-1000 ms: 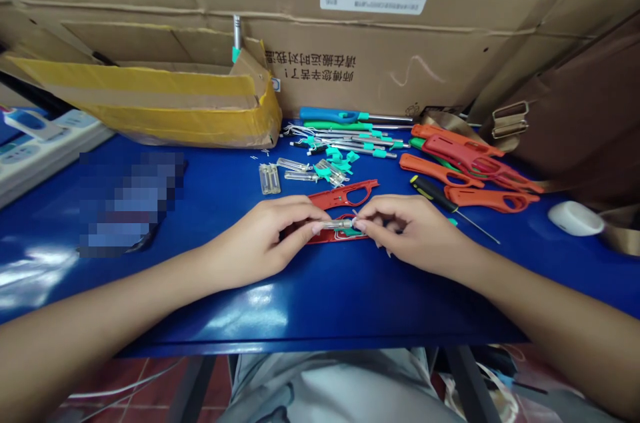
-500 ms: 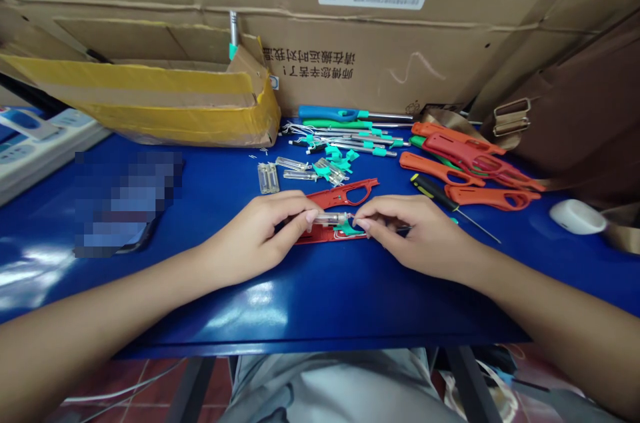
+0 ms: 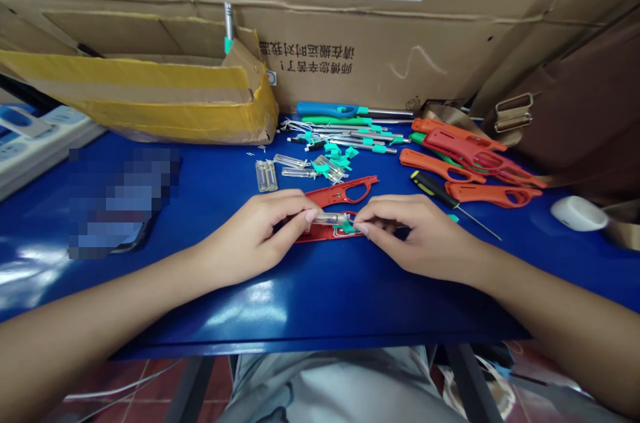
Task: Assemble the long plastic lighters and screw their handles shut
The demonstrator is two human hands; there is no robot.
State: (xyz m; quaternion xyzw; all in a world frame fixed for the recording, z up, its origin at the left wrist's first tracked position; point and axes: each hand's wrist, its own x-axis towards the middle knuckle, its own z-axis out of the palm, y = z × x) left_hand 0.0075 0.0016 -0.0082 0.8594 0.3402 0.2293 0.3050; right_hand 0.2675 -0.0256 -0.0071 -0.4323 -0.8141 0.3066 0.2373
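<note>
1. Held low over the near middle of the counter (image 3: 320, 303), between both hands: a small clear tube (image 3: 333, 217) with a green piece (image 3: 347, 228) at its right end.
2. Long axis running left to right, nearly level, roughly parallel to the near counter edge.
3. Left hand (image 3: 260, 230) closed in a fingertip pinch on the tube's left end, palm down, forearm coming in from the near left.
4. Right hand (image 3: 415, 233) closed in a fingertip pinch at the green piece, meeting the tube from the right; exact contact partly hidden by the fingertips.
5. Equally near to both hands: fingertips facing each other, the tube spanning the small gap between them.
6. Directly beneath, flat on the counter: a red shell (image 3: 320, 235), lying in the same left-right direction; touching the tube or just under it, cannot tell which.
7. Just beyond that, a second red shell (image 3: 345, 191); farther left, loose clear tubes (image 3: 267, 176); just beyond the right hand, a screwdriver (image 3: 435, 191), untouched.
8. At the far right, a heap of orange shells (image 3: 475, 163), well apart from both hands.
</note>
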